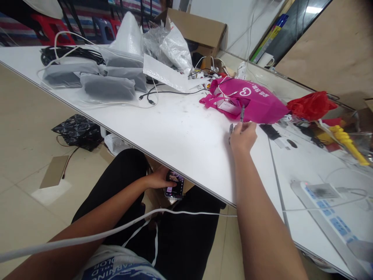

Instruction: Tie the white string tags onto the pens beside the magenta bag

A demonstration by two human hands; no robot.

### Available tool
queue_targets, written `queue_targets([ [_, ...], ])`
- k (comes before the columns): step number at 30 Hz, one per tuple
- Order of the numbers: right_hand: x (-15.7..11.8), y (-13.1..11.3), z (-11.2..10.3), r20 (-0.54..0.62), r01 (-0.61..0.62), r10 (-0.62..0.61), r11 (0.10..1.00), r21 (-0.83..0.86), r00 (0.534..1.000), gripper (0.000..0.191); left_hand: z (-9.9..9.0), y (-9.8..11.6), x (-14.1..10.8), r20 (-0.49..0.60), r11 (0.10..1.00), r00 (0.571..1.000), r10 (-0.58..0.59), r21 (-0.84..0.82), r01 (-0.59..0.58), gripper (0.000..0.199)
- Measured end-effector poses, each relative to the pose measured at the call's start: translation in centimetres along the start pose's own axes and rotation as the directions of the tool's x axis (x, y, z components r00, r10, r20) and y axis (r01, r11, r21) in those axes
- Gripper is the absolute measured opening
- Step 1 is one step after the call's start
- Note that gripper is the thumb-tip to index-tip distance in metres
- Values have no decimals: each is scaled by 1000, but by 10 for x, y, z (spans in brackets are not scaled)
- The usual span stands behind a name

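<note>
A phone (175, 184) with its screen lit is held low, below the table edge, by my left hand (159, 178), whose thumb lies over the screen. Over the white table (186, 132), my right hand (244, 137) has its fingers closed around a grey pen (242, 113) that points up toward the pink bag (256, 99). A second dark, pen-like object (231, 129) shows beside the fingers of my right hand; whether the hand grips it too is unclear. The pink bag lies on its side just beyond, with a white box (229, 106) at its opening.
Grey wrapped packages (107, 87), black cables (71, 55) and plastic wrap (176, 46) lie at the left and back. A power strip (329, 214) and red bag (311, 105) are at the right. A white cable (116, 232) crosses in front of my lap.
</note>
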State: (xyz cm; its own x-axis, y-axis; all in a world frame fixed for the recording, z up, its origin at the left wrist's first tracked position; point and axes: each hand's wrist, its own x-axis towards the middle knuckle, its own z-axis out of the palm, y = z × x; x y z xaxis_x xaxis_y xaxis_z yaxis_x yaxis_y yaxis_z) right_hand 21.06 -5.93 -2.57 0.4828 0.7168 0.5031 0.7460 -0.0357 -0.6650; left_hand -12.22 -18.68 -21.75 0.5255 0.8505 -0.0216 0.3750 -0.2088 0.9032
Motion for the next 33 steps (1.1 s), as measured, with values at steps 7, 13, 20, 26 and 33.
queue_targets([
  [7,-5,-6,0,-46,80,-77,996,50,996,25,-68,56,-33,-116,960,989,-87,-277,51,53],
  [13,-9,-8,13,31,184,-189,976,114,982,39,-151,126,-100,367,935,930,-2,-329,132,27],
  [20,-11,-6,21,74,153,-170,969,193,983,33,-163,182,-17,-501,877,854,139,-338,-341,22],
  [26,-12,-11,11,115,113,-126,987,116,985,37,-136,191,128,-290,955,910,295,89,-282,14],
  [33,-8,-8,6,62,87,-95,989,116,994,38,-93,233,141,-285,919,874,393,80,-387,15],
])
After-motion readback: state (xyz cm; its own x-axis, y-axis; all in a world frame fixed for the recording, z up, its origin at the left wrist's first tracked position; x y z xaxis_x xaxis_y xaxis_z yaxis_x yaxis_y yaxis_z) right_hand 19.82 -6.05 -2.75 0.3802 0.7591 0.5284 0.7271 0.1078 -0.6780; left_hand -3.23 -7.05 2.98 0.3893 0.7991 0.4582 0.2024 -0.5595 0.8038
